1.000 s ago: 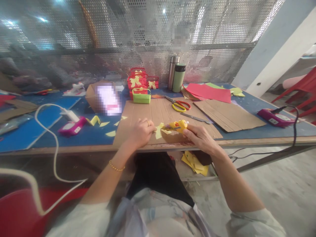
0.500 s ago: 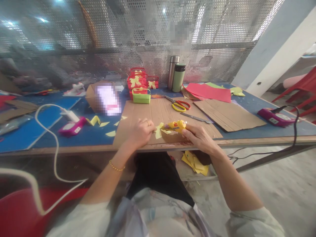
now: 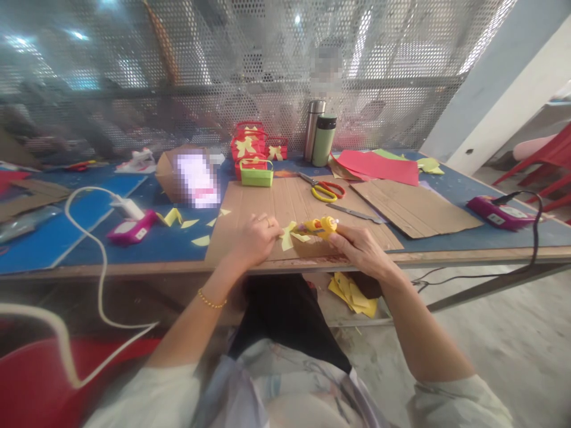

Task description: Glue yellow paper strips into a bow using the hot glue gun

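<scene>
My left hand (image 3: 259,239) is closed at the fingertips on the left end of a pale yellow paper bow (image 3: 288,236), low over the cardboard sheet (image 3: 250,202). In my right hand (image 3: 359,246) is a yellow tube-shaped dispenser (image 3: 321,226) with a red mark. Its darker narrow tip points left and meets the middle of the bow, as far as I can see. Just under the dispenser lies another yellow paper piece (image 3: 301,238). Beyond my hands are scissors (image 3: 328,191) with red and yellow handles and a grey blade (image 3: 354,213).
A small green paper basket (image 3: 256,176) stands before red paper baskets (image 3: 245,145) with yellow bows. Behind are a green flask (image 3: 324,142) and a steel one (image 3: 311,134). Red paper (image 3: 379,166), a lit phone (image 3: 198,178) and purple power strips (image 3: 131,229) lie around.
Hardly anything differs. Both hands stay in place with the bow and the dispenser; the whole view has shifted very slightly.
</scene>
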`<action>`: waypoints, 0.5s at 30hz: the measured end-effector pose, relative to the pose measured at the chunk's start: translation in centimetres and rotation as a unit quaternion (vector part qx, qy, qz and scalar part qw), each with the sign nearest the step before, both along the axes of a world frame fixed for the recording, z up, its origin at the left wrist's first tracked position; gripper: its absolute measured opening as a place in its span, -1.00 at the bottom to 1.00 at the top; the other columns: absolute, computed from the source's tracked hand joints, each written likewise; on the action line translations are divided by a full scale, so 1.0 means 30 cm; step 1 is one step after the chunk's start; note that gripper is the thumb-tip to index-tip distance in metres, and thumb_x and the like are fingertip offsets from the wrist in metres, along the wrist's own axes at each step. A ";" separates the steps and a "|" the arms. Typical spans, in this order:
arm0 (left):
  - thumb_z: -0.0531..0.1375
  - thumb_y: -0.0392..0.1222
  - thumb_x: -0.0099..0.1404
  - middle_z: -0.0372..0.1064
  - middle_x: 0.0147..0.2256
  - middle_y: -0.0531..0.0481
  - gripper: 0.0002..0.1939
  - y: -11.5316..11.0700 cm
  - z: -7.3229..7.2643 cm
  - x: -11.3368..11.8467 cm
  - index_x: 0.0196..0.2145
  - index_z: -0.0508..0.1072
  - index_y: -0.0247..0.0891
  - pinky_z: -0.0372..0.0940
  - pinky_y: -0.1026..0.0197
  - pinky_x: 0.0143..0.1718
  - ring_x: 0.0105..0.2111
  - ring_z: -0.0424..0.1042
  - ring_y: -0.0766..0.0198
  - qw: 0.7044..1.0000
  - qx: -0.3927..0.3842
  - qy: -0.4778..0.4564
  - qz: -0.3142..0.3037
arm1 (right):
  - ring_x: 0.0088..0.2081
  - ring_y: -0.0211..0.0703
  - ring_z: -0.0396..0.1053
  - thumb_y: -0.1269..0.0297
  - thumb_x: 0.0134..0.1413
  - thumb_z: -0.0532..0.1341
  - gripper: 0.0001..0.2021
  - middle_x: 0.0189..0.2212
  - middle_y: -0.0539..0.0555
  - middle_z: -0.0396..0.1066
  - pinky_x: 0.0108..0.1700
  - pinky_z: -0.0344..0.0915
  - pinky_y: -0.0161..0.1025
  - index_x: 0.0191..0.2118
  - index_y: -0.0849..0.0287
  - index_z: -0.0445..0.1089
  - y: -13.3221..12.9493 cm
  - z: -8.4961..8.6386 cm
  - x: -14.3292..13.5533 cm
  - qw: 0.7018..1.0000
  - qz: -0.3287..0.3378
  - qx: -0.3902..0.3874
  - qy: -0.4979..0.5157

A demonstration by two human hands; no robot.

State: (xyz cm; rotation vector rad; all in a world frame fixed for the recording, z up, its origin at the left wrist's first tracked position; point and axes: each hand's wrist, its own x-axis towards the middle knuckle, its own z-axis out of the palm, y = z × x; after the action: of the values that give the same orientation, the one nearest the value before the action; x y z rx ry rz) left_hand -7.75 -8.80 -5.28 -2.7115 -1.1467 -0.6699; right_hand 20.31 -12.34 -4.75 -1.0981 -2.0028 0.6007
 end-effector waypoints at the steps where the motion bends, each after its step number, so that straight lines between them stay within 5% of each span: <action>1: 0.07 -0.37 0.46 0.53 -0.22 -0.10 -0.72 0.000 0.000 0.000 -0.21 0.59 -0.25 0.16 0.03 -0.09 -0.16 0.39 0.12 1.000 -0.002 0.000 0.001 | -0.47 -0.24 0.13 -0.14 0.38 0.06 -0.51 -0.55 -0.04 0.15 -0.38 0.06 -0.22 -0.48 0.11 0.18 0.001 0.001 0.000 1.000 0.001 -0.001 -0.005; 15: 0.06 -0.37 0.45 0.50 -0.17 -0.11 -0.70 0.002 -0.003 -0.003 -0.18 0.60 -0.22 0.18 0.03 -0.07 -0.13 0.38 0.11 1.000 0.003 0.011 0.010 | -0.46 -0.23 0.16 -0.07 0.40 0.05 -0.54 -0.53 -0.03 0.18 -0.36 0.09 -0.22 -0.45 0.15 0.28 -0.004 0.006 -0.006 1.000 -0.002 0.014 -0.023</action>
State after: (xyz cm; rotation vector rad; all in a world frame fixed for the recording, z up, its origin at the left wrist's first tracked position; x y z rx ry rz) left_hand -7.83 -8.75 -5.37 -2.6916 -1.1640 -0.6394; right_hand 20.13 -12.46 -4.58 -1.1070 -2.0417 0.5483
